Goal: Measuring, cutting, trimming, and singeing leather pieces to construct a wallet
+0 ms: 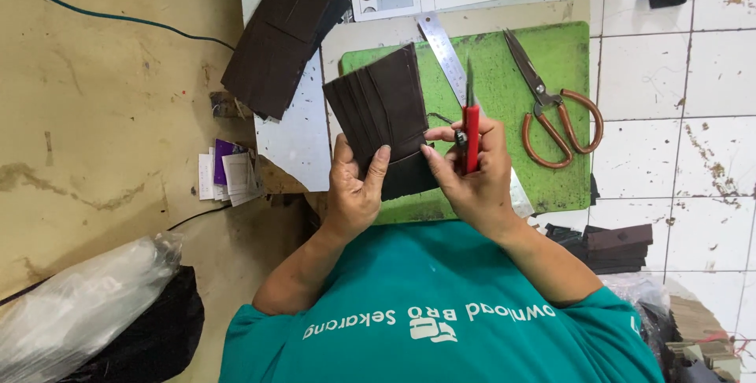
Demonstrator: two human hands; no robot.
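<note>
Stained tan concrete floor [94,115] on one side, grimy white floor tiles [669,76] on the other, seen straight down from above. Between them, a low white work board [299,139], paint-flecked, bearing a green cutting mat [551,60] scuffed and scored. Near the bottom edge, a teal shirt [441,312] filling the middle. At lower left, a clear plastic bag [79,304] lying over a black bundle [150,336]. At upper left of the board, a loose stack of dark brown leather panels [276,37], overhanging the edge. On the mat, a steel ruler [441,48] lying diagonally, and beside it large scissors with copper-coloured loop handles [555,107], blades shut. Beside the board on the floor, a small heap of paper slips, white and purple [227,172]. At right on the tiles, a short stack of dark leather strips [614,241].

Over the mat, held up: a dark brown pleated leather piece [378,111]. Left hand [354,186] closed on its lower edge, thumb pressed across the front. Right hand [472,170] wrapped round a small red-handled thread snipper [470,127], tip pointing away, fingertips touching the leather's right edge.
</note>
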